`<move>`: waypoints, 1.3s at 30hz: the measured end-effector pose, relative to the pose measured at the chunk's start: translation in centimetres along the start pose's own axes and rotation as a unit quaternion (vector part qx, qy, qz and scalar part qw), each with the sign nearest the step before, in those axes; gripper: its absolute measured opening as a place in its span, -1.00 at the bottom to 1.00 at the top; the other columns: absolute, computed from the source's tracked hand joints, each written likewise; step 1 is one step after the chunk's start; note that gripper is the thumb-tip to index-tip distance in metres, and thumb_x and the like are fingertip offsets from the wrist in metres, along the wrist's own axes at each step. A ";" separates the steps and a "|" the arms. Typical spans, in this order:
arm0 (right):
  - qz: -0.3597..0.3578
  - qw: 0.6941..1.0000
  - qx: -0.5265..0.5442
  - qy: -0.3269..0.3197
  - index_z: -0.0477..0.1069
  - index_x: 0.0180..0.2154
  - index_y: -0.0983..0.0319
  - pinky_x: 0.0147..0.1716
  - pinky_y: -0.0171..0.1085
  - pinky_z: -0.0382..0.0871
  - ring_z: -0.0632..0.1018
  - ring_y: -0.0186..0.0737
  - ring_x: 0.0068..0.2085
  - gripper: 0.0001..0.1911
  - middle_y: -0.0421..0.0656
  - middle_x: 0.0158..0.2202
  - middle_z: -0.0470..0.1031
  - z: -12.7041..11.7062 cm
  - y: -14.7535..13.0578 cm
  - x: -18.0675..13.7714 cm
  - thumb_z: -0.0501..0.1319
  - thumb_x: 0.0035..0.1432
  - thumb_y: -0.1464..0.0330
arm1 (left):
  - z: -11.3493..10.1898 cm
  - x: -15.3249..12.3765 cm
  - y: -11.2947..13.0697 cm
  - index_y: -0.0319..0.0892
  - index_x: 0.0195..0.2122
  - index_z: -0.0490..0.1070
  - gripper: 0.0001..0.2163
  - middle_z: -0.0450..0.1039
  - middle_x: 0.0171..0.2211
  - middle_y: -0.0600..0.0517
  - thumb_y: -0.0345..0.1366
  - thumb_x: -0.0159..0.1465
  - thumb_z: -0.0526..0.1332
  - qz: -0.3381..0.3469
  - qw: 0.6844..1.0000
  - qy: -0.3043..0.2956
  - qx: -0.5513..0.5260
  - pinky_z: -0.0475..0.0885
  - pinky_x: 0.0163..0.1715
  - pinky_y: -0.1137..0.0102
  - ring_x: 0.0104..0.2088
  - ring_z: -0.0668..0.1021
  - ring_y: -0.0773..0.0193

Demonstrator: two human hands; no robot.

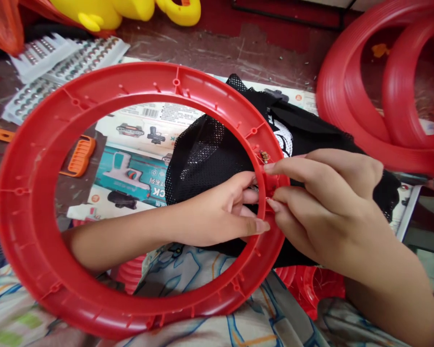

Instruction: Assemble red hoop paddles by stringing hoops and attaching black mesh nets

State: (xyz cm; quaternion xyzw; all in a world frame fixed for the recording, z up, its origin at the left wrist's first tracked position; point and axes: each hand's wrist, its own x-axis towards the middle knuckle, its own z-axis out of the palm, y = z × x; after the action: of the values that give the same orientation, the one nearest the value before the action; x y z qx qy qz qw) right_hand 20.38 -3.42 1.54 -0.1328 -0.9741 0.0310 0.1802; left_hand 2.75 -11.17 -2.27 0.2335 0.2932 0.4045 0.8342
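Over the lap [198,272], I have the ring [47,202] tilted, left hand [220,212] gripping its inner side, right hand [321,193] pinched narrow at the channel [21,164], contents unclear. One small part [264,156] sits inside; with the channel uncovered, I'd judge this part-done.

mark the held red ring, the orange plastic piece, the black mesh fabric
Red ring [23,168]: head view, on its hollow face, picture left.
Orange plastic piece [82,155]: head view, on its ridged body.
Black mesh fabric [197,156]: head view, on the part showing through the ring.
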 end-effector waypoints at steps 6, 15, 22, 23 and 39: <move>0.087 0.989 0.115 -0.007 0.39 -0.38 0.17 -0.05 0.02 0.26 0.46 0.02 0.01 -0.88 -0.15 0.05 0.43 0.2 -0.6 0.1 0.18 0.23 0.44 | -0.2 -0.2 0.3 -0.14 0.08 0.17 -0.54 0.48 0.00 -0.09 -0.56 0.21 0.25 0.030 0.999 0.024 0.006 0.48 -0.26 0.51 -0.28 0.61 0.40; 0.123 0.985 0.120 0.027 0.49 -0.24 0.17 0.07 -0.01 0.34 0.47 -0.03 0.05 -0.94 -0.12 0.06 0.43 -0.4 -0.3 -0.1 0.25 0.22 0.41 | -0.5 -0.3 0.4 -0.15 0.04 0.13 -0.59 0.48 0.02 -0.14 -0.52 0.25 0.26 0.069 0.998 0.007 0.008 0.58 -0.22 0.43 -0.14 0.65 0.19; 0.159 0.972 0.167 0.050 0.52 -0.32 0.17 -0.01 -0.05 0.46 0.50 -0.03 0.05 -0.90 -0.10 0.04 0.44 0.7 -0.4 0.3 0.24 0.18 0.46 | -0.4 -0.4 0.5 -0.09 0.07 0.14 -0.55 0.46 0.05 -0.08 -0.53 0.23 0.26 0.057 0.998 0.008 0.022 0.53 -0.26 0.49 -0.23 0.64 0.30; 0.164 0.968 0.186 0.044 0.52 -0.33 0.17 -0.01 -0.04 0.46 0.51 -0.03 0.04 -0.90 -0.10 0.04 0.44 0.8 -0.3 0.4 0.25 0.17 0.47 | -0.4 -0.4 0.5 -0.09 0.07 0.14 -0.54 0.46 0.05 -0.07 -0.54 0.23 0.26 0.057 0.998 0.006 0.024 0.52 -0.25 0.49 -0.26 0.63 0.34; 0.144 0.970 0.188 0.052 0.55 -0.28 0.19 0.08 -0.01 0.41 0.44 -0.01 0.09 -0.94 -0.04 0.07 0.37 0.0 0.7 0.0 0.31 0.17 0.36 | -0.3 -0.4 0.1 -0.06 0.07 0.13 -0.58 0.49 -0.03 -0.05 -0.48 0.27 0.25 0.051 0.998 0.009 0.040 0.56 -0.30 0.44 -0.31 0.63 0.33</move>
State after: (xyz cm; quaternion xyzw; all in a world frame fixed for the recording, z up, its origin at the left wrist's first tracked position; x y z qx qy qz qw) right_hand 20.51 -2.77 1.45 -0.2364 -0.9110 0.2318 0.2458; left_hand 2.31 -11.35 -2.32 0.2779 0.3040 0.4363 0.8000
